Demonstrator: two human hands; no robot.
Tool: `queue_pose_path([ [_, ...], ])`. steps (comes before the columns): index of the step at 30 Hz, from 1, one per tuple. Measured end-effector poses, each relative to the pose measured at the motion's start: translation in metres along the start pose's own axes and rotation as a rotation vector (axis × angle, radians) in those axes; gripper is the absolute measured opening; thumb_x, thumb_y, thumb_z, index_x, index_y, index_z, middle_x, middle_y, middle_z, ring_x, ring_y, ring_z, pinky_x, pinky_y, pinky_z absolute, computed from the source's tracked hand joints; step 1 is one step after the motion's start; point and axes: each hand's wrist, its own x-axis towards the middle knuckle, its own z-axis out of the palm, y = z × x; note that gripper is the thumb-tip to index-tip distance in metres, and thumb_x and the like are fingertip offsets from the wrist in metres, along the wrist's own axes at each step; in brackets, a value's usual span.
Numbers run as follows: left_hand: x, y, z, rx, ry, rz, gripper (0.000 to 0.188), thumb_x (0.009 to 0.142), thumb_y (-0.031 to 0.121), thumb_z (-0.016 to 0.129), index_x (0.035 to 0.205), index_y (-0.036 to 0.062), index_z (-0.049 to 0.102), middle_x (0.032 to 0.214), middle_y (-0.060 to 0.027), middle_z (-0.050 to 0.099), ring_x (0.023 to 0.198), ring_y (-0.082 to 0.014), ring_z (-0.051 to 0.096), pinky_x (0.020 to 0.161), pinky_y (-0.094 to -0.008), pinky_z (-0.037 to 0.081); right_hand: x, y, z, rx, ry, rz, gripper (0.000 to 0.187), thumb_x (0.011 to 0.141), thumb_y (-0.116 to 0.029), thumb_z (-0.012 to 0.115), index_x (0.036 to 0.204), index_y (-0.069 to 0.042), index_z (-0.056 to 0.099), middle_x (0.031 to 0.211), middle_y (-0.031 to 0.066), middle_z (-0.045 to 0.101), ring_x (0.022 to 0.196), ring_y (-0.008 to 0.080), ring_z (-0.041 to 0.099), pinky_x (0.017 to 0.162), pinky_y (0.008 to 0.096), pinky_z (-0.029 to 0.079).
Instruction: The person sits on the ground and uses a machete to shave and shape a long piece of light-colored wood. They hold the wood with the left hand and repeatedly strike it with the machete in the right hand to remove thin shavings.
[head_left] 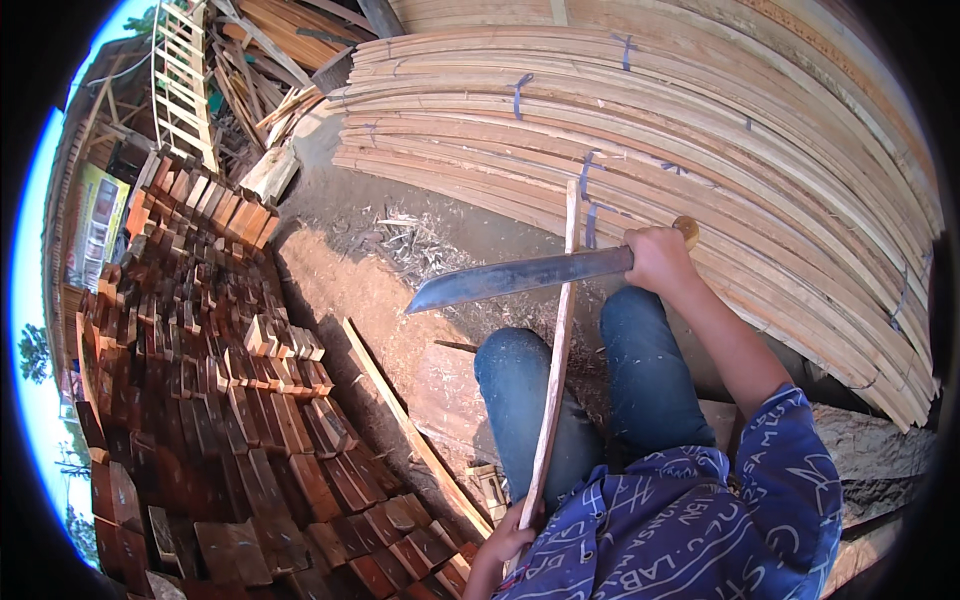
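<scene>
Seemingly mid-shave, my right hand (pixel 658 258) grips the machete (pixel 520 278), my left hand (pixel 510 537) the wooden strip (pixel 553 400) (the next stroke needs steadiness)

Blue shirt (pixel 690 535) covered in scribbly white lettering (pixel 655 574), short sleeve (pixel 785 470) on the right, plus pretty regular blue jeans (pixel 655 365).

kinda shiny smooth metal machete blade (pixel 510 281), smooth-looking wooden handle (pixel 687 231), stick (pixel 555 390) in raw roughish wood, matt denim jeans (pixel 650 345), soft cloth shirt (pixel 650 530), pretty matt wood strips (pixel 440 105), plasticky-looking ties (pixel 519 97), rough wood blocks (pixel 230 553)
</scene>
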Motion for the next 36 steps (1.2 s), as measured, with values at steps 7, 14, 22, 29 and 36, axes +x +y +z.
queue_pose_path([
  [7, 0.003, -0.021, -0.007, -0.007, -0.015, 0.025, 0.048, 0.063, 0.017, 0.060, 0.107, 0.0036, 0.050, 0.085, -0.0001, 0.046, 0.077, -0.0124, 0.045, 0.069, -0.0255, 0.038, -0.017, -0.027, -0.004, -0.028, -0.131, -0.006, 0.018, 0.064, -0.017, 0.070, 0.077, -0.004, 0.069, 0.076, 0.0178, 0.069, 0.073, 0.0354, 0.069, 0.068, 0.0444, 0.055],
  [14, 0.002, -0.016, -0.005, 0.052, -0.007, 0.005, 0.041, 0.065, 0.009, 0.057, 0.105, 0.0031, 0.051, 0.083, 0.0007, 0.045, 0.075, -0.0114, 0.043, 0.068, -0.0236, 0.037, -0.020, -0.030, -0.012, -0.040, -0.178, -0.109, 0.020, 0.064, -0.018, 0.069, 0.076, -0.002, 0.068, 0.074, 0.0201, 0.068, 0.072, 0.0375, 0.067, 0.067, 0.0460, 0.054],
  [22, 0.003, -0.019, 0.004, 0.073, 0.111, 0.036, 0.037, 0.067, 0.006, 0.055, 0.103, 0.0026, 0.052, 0.080, 0.0006, 0.044, 0.074, -0.0108, 0.042, 0.067, -0.0240, 0.036, 0.019, 0.010, -0.013, -0.087, 0.011, 0.132, 0.019, 0.067, -0.016, 0.067, 0.077, 0.000, 0.070, 0.074, 0.0220, 0.068, 0.070, 0.0373, 0.068, 0.070, 0.0474, 0.055],
  [29, 0.003, -0.020, -0.001, 0.065, 0.026, 0.057, 0.039, 0.066, 0.003, 0.055, 0.106, 0.0019, 0.053, 0.078, 0.0023, 0.044, 0.072, -0.0101, 0.042, 0.066, -0.0245, 0.037, -0.026, -0.027, -0.010, -0.008, -0.258, -0.025, 0.024, 0.063, -0.019, 0.069, 0.080, -0.001, 0.070, 0.074, 0.0212, 0.067, 0.074, 0.0380, 0.067, 0.071, 0.0462, 0.054],
  [36, 0.000, -0.014, 0.013, 0.028, 0.137, 0.007, 0.057, 0.068, -0.005, 0.050, 0.126, -0.0028, 0.049, 0.094, -0.0014, 0.051, 0.089, -0.0108, 0.047, 0.082, -0.0217, 0.039, 0.009, 0.005, 0.001, -0.002, -0.044, -0.006, 0.022, 0.064, -0.019, 0.068, 0.080, -0.004, 0.071, 0.076, 0.0209, 0.068, 0.074, 0.0374, 0.067, 0.070, 0.0465, 0.054],
])
